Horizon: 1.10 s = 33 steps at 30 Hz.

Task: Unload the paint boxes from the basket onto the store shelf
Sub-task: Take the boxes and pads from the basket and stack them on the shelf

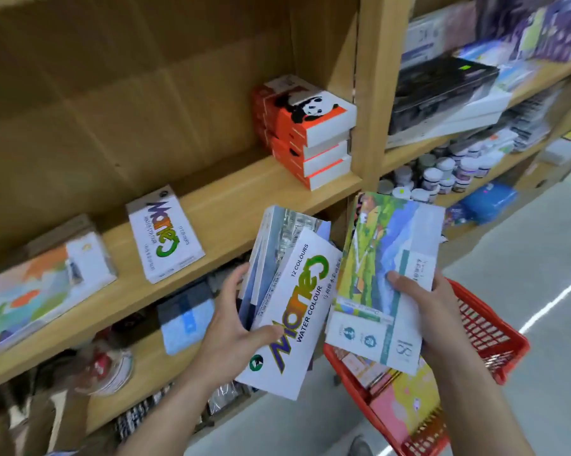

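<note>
My left hand (pixel 234 327) grips a white "Marie's Water Colour" paint box (pixel 290 317) together with a blue-grey box (pixel 277 245) stacked behind it. A landscape-printed paint box (pixel 383 278) is held upright in my right hand (pixel 422 304). Both hands hover in front of the wooden shelf (pixel 231 209), above the red basket (pixel 495 337). More colourful boxes (pixel 402 399) lie inside the basket. On the shelf lie another white Marie's box (pixel 165 235) and a pastel landscape box (pixel 44 284).
A stack of orange-and-white panda boxes (pixel 307 133) stands at the shelf's right end against the upright post (pixel 373 93). Lower shelves hold assorted packs (pixel 185 314). The bay to the right carries paint jars (pixel 442 176) and a black case (pixel 442 87). Pale floor (pixel 524 258) lies to the right.
</note>
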{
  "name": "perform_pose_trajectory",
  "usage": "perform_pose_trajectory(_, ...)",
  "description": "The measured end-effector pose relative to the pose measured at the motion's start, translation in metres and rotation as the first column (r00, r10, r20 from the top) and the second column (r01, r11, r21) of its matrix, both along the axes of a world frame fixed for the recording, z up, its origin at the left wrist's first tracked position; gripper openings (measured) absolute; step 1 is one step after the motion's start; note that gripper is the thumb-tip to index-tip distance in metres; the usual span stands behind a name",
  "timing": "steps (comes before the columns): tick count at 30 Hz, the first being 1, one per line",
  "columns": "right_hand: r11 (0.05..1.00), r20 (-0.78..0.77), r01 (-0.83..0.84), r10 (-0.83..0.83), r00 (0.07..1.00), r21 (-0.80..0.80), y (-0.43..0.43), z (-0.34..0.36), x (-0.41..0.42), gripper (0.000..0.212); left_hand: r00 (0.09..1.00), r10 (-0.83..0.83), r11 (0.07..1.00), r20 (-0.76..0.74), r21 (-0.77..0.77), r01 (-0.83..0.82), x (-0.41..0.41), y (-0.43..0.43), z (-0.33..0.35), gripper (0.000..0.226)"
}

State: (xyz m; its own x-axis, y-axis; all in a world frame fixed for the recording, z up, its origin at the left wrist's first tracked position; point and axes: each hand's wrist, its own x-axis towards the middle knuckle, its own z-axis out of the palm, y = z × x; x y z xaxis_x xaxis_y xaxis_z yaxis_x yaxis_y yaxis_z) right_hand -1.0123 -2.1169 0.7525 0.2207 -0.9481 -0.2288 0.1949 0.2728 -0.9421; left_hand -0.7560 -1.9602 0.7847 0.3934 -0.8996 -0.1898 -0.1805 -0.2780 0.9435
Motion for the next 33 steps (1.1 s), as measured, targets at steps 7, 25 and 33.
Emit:
perform_pose_trajectory(7,0.991,0.026,-0.107,0.109,0.994,-0.086,0.037,0.059,0.066,0.026,0.989,0.126,0.983,-0.075,-0.123,-0.135,0.056,0.067,0.037,0.099)
perform_pose_trajectory(25,0.886,-0.266,-0.462,0.435,0.861,-0.046,-0.076,0.099,0.263,0.034,0.837,0.477,0.805,-0.269,-0.250,-0.539,0.126,0.121,0.049,0.089)
perform_pose_trajectory(33,0.783,-0.438,-0.606,0.598,0.671,0.141,-0.114,0.090,0.313,0.037,0.728,0.633,0.699,-0.262,-0.210,-0.684,0.126,0.122,0.047,0.090)
